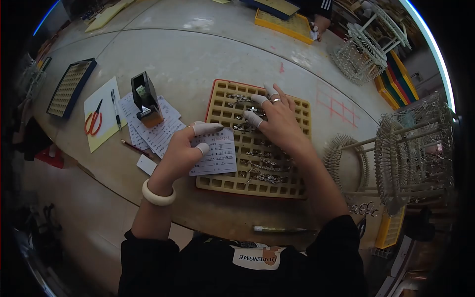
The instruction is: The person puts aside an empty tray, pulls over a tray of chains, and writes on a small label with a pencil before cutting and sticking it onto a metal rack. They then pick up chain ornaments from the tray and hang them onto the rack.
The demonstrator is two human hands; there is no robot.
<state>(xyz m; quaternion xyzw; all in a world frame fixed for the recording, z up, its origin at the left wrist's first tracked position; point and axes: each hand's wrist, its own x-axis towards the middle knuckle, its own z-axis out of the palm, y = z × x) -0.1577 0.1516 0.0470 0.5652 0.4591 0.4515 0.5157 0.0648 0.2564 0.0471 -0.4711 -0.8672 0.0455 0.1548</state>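
Note:
My left hand (180, 153), with white finger cots and a pale bangle on the wrist, holds a printed paper slip (220, 156) by its left side. The slip has handwriting on it and overlaps the left part of a beige compartment tray (247, 187) with a red edge. Over the tray's upper middle, my right hand (279, 116) has its cot-covered fingers apart, touching silvery jewellery pieces (242, 127). Further rows of silvery chain-like jewellery (267, 176) lie across the lower compartments. My right palm hides part of the tray.
Left of the tray are a black tape dispenser (146, 99) on paper slips, red-handled scissors (93, 123), a pen (117, 109) and a blue-edged tray (71, 88). Wire racks (405, 148) crowd the right. A pen-like stick (282, 229) lies near the front edge. Another person's hand (320, 24) is at the far side.

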